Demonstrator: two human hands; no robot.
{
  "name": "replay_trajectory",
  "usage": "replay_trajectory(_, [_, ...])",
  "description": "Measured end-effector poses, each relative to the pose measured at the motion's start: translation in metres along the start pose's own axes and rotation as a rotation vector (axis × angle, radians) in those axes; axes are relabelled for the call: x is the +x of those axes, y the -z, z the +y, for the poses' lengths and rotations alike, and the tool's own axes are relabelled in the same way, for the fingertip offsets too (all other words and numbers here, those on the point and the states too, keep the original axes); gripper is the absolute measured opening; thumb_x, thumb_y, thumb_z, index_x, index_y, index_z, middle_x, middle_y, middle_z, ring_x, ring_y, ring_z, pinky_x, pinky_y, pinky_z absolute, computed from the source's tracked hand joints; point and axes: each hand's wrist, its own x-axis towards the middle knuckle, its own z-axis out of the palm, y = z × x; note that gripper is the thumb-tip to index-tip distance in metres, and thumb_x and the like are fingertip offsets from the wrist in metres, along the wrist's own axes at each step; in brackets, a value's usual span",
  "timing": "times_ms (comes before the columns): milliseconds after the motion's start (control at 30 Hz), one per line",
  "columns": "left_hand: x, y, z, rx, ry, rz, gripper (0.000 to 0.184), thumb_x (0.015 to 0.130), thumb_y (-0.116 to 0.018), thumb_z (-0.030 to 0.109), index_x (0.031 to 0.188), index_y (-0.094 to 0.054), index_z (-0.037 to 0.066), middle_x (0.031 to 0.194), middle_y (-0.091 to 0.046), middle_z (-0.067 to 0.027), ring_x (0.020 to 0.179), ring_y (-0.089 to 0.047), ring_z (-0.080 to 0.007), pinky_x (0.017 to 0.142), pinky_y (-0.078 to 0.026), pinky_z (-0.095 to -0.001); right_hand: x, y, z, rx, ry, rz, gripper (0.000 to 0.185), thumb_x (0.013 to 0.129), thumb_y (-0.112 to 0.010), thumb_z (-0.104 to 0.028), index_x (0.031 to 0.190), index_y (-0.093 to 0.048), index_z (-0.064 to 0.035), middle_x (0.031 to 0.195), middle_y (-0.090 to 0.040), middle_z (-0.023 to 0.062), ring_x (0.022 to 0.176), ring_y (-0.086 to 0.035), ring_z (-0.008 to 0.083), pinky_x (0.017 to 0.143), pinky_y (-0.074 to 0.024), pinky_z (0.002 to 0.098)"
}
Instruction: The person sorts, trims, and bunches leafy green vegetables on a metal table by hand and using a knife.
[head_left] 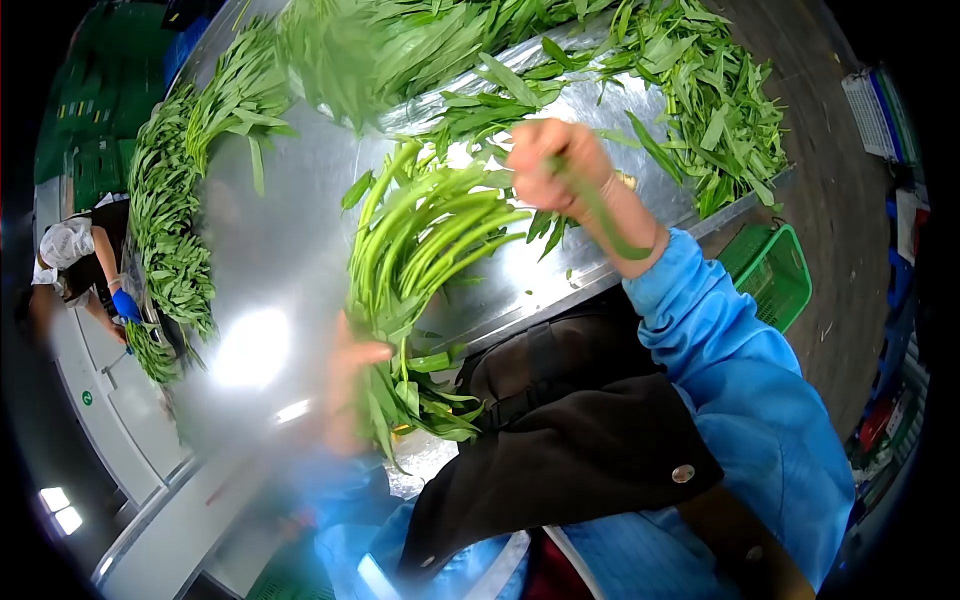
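Observation:
My left hand (347,385), blurred, is wrapped round the leafy part of a bunch of green stems (430,225) at the near side of the metal table (265,220). The cut stem ends fan out upward and to the right. To the right of the bunch, my right hand (560,170) is raised above the table with its fingers closed on a green stem (600,215), which trails down along the wrist and is blurred by motion.
Leafy greens lie in heaps at the top (420,50), right (715,110) and left (170,220) of the table. A green basket (800,275) stands beyond the right edge. At far left, a co-worker's blue-gloved hand (126,305) touches greens.

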Motion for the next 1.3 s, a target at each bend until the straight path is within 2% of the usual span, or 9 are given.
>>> replay_trajectory(67, [-0.004, -0.006, 0.003, 0.014, -0.003, 0.016, 0.069, 0.057, -0.065, 0.006, 0.123, -0.046, -0.002, 0.093, -0.061, -0.0127, 0.066, -0.06, -0.0201, 0.052, -0.051, -0.0296, -0.006, 0.02, -0.03, 0.275, 0.157, -0.183, 0.016, 0.084, -0.057, -0.016, 0.081, -0.062, -0.0015, 0.055, -0.052, 0.0067, 0.037, -0.04, 0.0042, 0.032, -0.0338, 0.0214])
replay_trajectory(333, [0.003, -0.021, 0.013, 0.11, -0.01, -0.153, 0.088, 0.049, -0.071, 0.005, 0.132, -0.042, -0.003, 0.118, -0.057, -0.0137, 0.106, -0.056, -0.0248, 0.094, -0.044, -0.0334, 0.0, -0.025, -0.034, -1.658, 0.019, 0.156, 0.05, 0.082, -0.068, -0.04, 0.116, -0.062, -0.0031, 0.11, -0.063, 0.0195, 0.101, -0.061, 0.0303, 0.087, -0.0482, 0.0371])
replay_trajectory(567, [-0.001, -0.03, 0.016, 0.109, 0.003, -0.212, 0.088, 0.046, -0.068, 0.001, 0.131, -0.043, -0.004, 0.116, -0.059, -0.0126, 0.107, -0.056, -0.0241, 0.1, -0.039, -0.032, 0.011, 0.0, 0.006, -0.594, -0.05, 0.318, 0.035, 0.088, -0.064, -0.023, 0.113, -0.059, 0.0015, 0.074, -0.064, 0.0053, 0.077, -0.063, 0.0165, 0.075, -0.051, 0.0334])
replay_trajectory(667, [-0.006, -0.001, -0.006, 0.02, -0.022, -0.078, 0.073, 0.052, -0.067, 0.003, 0.122, -0.046, -0.006, 0.095, -0.061, -0.0154, 0.071, -0.06, -0.0234, 0.063, -0.049, -0.0294, -0.007, 0.015, -0.022, -0.067, 0.109, 0.445, 0.022, 0.091, -0.059, -0.019, 0.1, -0.06, 0.0017, 0.066, -0.06, 0.003, 0.067, -0.063, 0.0145, 0.066, -0.0517, 0.0308])
replay_trajectory(733, [-0.008, 0.01, -0.011, 0.009, -0.032, -0.04, 0.062, 0.056, -0.067, 0.004, 0.115, -0.048, -0.006, 0.082, -0.059, -0.0138, 0.053, -0.056, -0.0201, 0.044, -0.045, -0.0269, -0.007, 0.01, -0.043, -1.273, -0.333, 0.522, 0.034, 0.088, -0.065, -0.025, 0.113, -0.06, -0.0011, 0.08, -0.065, 0.0038, 0.085, -0.062, 0.0144, 0.078, -0.0489, 0.0325])
replay_trajectory(800, [-0.009, 0.016, -0.016, 0.009, -0.043, -0.009, 0.058, 0.058, -0.067, 0.006, 0.113, -0.049, -0.005, 0.079, -0.058, -0.0115, 0.052, -0.054, -0.0184, 0.045, -0.044, -0.0271, -0.012, 0.0, -0.035, -2.475, 0.404, 0.384, 0.038, 0.085, -0.068, -0.026, 0.116, -0.062, -0.0064, 0.099, -0.065, 0.0062, 0.099, -0.058, 0.0152, 0.084, -0.046, 0.0327])
replay_trajectory(1000, [-0.008, -0.002, -0.006, -0.042, -0.015, -0.063, 0.054, 0.061, -0.068, 0.009, 0.11, -0.05, -0.005, 0.076, -0.056, -0.009, 0.051, -0.05, -0.0159, 0.043, -0.041, -0.0274, 0.015, -0.054, 0.002, -1.697, 0.153, -0.075, 0.029, 0.081, -0.071, -0.019, 0.109, -0.066, -0.0106, 0.086, -0.068, 0.0076, 0.081, -0.065, 0.0238, 0.072, -0.05, 0.0362])
replay_trajectory(1200, [-0.021, 0.003, -0.007, -0.203, 0.145, -0.139, 0.049, 0.064, -0.064, 0.015, 0.108, -0.05, -0.004, 0.063, -0.05, -0.0076, 0.048, -0.045, -0.0168, 0.041, -0.04, -0.0297, 0.014, -0.002, -0.014, -0.176, 0.269, 0.354, 0.034, 0.095, -0.05, -0.021, 0.113, -0.055, 0.0072, 0.067, -0.055, 0.0004, 0.065, -0.058, 0.0111, 0.069, -0.0523, 0.0276])
replay_trajectory(1300, [-0.029, -0.005, -0.007, -0.333, 0.172, -0.017, 0.046, 0.065, -0.06, 0.019, 0.105, -0.051, -0.002, 0.058, -0.044, -0.0063, 0.047, -0.04, -0.016, 0.039, -0.037, -0.0307, 0.013, -0.012, -0.023, -1.107, 0.013, 0.415, 0.047, 0.092, -0.057, -0.028, 0.129, -0.047, -0.0001, 0.098, -0.062, 0.0096, 0.087, -0.062, 0.0174, 0.078, -0.0521, 0.0309])
